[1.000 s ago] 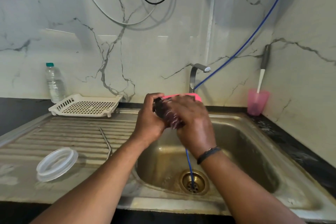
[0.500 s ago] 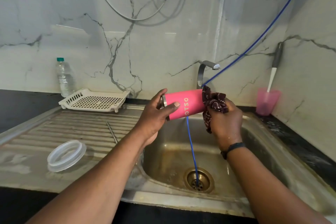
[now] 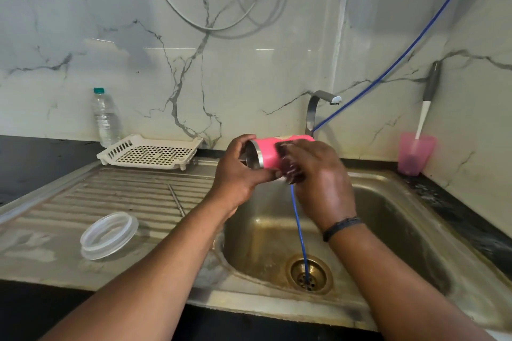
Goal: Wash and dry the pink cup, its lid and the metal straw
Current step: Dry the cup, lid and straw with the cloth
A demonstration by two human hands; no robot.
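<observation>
Left hand (image 3: 235, 174) fingers grip the steel-rimmed pink cup (image 3: 267, 153); right hand (image 3: 318, 180) fingers press dark cloth (image 3: 288, 169) onto it.

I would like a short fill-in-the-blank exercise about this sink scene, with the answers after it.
1. The left hand holds the pink cup at its ____ end.
2. The right hand presses a dark ____ against the cup.
3. The clear lid lies on the ____ beside the sink.
4. The blue tube runs down into the ____.

Answers: open; cloth; drainboard; drain
</observation>
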